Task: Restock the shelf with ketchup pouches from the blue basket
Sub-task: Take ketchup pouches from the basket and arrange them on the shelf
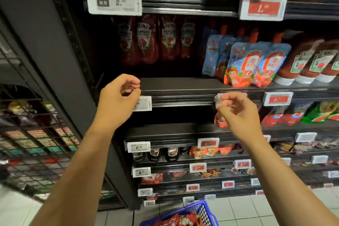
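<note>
While both hands hang before the shelf (183, 83), neither holds anything: the left hand (117, 101) has its fingers curled in loosely by a white price tag (144, 103), and the right hand (236, 110) is blurred, fingers loosely bent. Red ketchup pouches (176, 222) lie in the blue basket (201, 211) on the floor below.

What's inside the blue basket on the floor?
The blue basket holds red ketchup pouches, heaped together. Only its top part shows at the picture's bottom edge, so how many pouches there are, and what lies under them, cannot be seen.
</note>
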`<state>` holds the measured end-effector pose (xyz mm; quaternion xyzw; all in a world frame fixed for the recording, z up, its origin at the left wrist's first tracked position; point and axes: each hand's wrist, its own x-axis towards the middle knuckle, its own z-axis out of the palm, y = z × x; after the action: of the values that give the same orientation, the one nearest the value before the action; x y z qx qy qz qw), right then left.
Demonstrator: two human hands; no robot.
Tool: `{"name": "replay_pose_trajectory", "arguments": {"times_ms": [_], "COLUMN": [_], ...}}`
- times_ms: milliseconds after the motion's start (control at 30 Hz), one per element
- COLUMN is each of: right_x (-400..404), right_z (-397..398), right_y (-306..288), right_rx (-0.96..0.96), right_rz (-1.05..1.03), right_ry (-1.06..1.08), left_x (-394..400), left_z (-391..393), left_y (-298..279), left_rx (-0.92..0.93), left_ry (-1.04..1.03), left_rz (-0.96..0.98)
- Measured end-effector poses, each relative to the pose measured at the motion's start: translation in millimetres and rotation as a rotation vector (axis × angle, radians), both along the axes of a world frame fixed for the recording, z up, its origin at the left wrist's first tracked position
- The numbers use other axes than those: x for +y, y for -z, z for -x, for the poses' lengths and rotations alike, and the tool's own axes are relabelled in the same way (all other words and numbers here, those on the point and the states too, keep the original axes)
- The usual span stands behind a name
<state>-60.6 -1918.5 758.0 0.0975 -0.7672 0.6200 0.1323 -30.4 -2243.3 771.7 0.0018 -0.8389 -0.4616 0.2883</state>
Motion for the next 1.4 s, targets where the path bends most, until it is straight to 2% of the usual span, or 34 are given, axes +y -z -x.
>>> {"name": "replay_pose_trajectory", "arguments": {"times_ms": [133, 233, 367, 500, 600, 700, 800, 900, 1100, 1200, 1400], "right_x": [35.6, 62.5, 99.6, 139.0, 160.5, 176.9, 184.5, 184.3, 154.5, 129.8, 76.9], "right_z": [-14.4, -21.8, -38.0, -65.8, -95.7, -130.5, -158.4, -177.1, -181.0, -181.5, -170.9], "right_y": [40.1, 78.9, 138.0, 220.5, 275.6, 314.6, 341.9, 363.7, 412.2, 451.8, 577.1], "right_rx": [-0.216, -0.366, -0.551, -0.724, -0.932, -1.115, -1.257, -1.386, -1.463, -1.491, -1.575], "right_rz": [-0.098, -0.126, -0.239, -0.349, -0.383, -0.419, -0.397, -0.410, -0.425, -0.417, -0.452], "right_ry": [-0.179, -0.225, -0.233, -0.212, -0.192, -0.140, -0.149, -0.136, -0.164, -0.161, -0.254], "left_x": [29.7, 53.9, 81.9, 116.8, 135.6, 150.9, 162.3, 173.6, 178.1, 177.1, 172.8], "left_z": [-40.9, -61.3, -83.6, -118.3, -156.8, -192.8, -219.8, -242.1, -261.2, -264.2, -262.0], "left_y": [31.8, 71.8, 144.0, 215.9, 262.7, 303.3, 346.6, 382.2, 450.6, 491.3, 605.0], "left_rx": [0.210, 0.156, -0.208, -0.752, -1.012, -1.232, -1.426, -1.517, -1.580, -1.605, -1.618], "left_ry": [-0.171, -0.223, -0.154, -0.130, -0.045, -0.048, 0.077, 0.134, 0.073, 0.050, 0.093], "left_rz": [0.372, 0.402, 0.323, 0.080, -0.098, 0.022, 0.212, 0.175, 0.133, 0.101, 0.017]}}
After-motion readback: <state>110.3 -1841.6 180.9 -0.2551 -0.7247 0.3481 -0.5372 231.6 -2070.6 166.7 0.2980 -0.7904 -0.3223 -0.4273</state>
